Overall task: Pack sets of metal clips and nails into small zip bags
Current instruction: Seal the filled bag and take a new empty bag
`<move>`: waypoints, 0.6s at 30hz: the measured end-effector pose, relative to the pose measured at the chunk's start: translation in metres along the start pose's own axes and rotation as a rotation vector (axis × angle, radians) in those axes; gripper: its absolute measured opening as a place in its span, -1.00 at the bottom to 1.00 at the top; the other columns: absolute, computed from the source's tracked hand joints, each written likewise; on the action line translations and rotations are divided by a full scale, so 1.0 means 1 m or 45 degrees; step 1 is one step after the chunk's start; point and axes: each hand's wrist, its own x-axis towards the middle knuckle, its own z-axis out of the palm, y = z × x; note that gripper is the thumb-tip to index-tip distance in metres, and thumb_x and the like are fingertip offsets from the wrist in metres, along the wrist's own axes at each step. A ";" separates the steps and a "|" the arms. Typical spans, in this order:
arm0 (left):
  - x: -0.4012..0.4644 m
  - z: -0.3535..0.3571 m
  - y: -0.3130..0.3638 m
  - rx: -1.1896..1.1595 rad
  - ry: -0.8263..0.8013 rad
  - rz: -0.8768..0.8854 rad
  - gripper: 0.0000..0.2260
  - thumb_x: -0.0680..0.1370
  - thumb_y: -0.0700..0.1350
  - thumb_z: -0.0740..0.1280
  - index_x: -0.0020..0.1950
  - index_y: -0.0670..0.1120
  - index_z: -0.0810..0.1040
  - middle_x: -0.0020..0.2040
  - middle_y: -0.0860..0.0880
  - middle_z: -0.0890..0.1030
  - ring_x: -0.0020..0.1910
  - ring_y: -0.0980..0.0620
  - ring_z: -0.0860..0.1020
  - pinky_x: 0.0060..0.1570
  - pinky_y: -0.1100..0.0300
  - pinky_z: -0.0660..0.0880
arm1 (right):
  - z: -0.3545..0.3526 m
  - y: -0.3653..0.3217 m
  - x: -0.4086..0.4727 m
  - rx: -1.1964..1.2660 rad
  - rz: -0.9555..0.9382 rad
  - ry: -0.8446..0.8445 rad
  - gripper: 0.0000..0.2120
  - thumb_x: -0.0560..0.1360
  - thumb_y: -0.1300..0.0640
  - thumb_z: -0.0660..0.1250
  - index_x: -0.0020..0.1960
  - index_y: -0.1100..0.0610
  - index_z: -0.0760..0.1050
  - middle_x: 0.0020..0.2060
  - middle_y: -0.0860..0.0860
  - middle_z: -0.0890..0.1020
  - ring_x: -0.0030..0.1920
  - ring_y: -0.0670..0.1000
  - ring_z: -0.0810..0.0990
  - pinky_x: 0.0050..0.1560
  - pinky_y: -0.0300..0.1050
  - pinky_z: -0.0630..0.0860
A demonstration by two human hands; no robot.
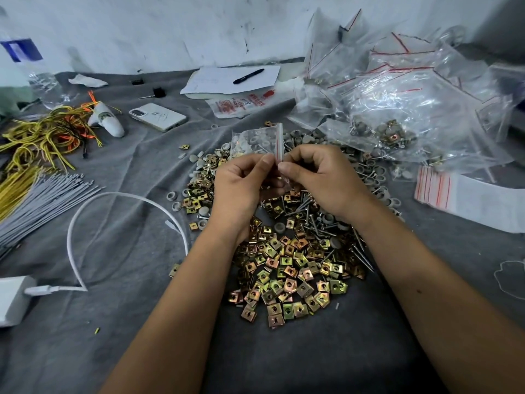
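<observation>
A small clear zip bag (255,140) with a red seal line is held up above the pile, its mouth turned to the right. My left hand (241,183) and my right hand (318,177) both pinch its sealed edge between thumb and fingertips. Grey caps and metal pieces show inside the bag. Below the hands lies a heap of gold-coloured square metal clips (287,268). Several nails (312,220) lie at the heap's right side, mixed with grey round caps (369,172).
Filled and empty zip bags (403,98) pile up at the back right, with a flat stack of bags (443,191) at the right. A phone (157,116), paper with a pen (248,76), yellow wires (42,137), grey cable ties (42,200) and a white cable (113,200) lie left.
</observation>
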 end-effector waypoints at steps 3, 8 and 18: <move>0.000 -0.001 0.001 0.011 0.002 0.009 -0.88 0.62 -0.22 0.41 -0.06 -0.24 0.69 -0.21 -0.22 0.66 -0.28 -0.07 0.65 -0.28 0.15 0.64 | 0.000 0.001 0.000 -0.064 0.004 -0.021 -0.92 0.60 0.17 0.40 -0.05 0.12 0.66 -0.19 -0.03 0.72 -0.15 -0.07 0.69 -0.05 -0.12 0.62; -0.001 -0.002 0.002 0.071 0.007 0.017 -0.92 0.58 -0.27 0.44 -0.01 -0.28 0.68 -0.20 -0.25 0.67 -0.26 -0.09 0.65 -0.27 0.14 0.64 | 0.000 0.001 0.000 -0.125 0.016 -0.076 -0.91 0.63 0.19 0.36 0.00 0.15 0.64 -0.14 -0.02 0.71 -0.09 -0.05 0.69 -0.02 -0.14 0.59; -0.001 0.002 0.003 0.272 0.070 0.115 -0.90 0.58 -0.34 0.42 -0.11 -0.23 0.69 -0.29 -0.15 0.69 -0.36 -0.01 0.66 -0.31 0.12 0.65 | 0.004 0.000 -0.001 -0.129 0.015 -0.004 -0.88 0.62 0.20 0.34 -0.06 0.17 0.62 -0.21 -0.05 0.68 -0.20 -0.16 0.61 -0.14 -0.27 0.51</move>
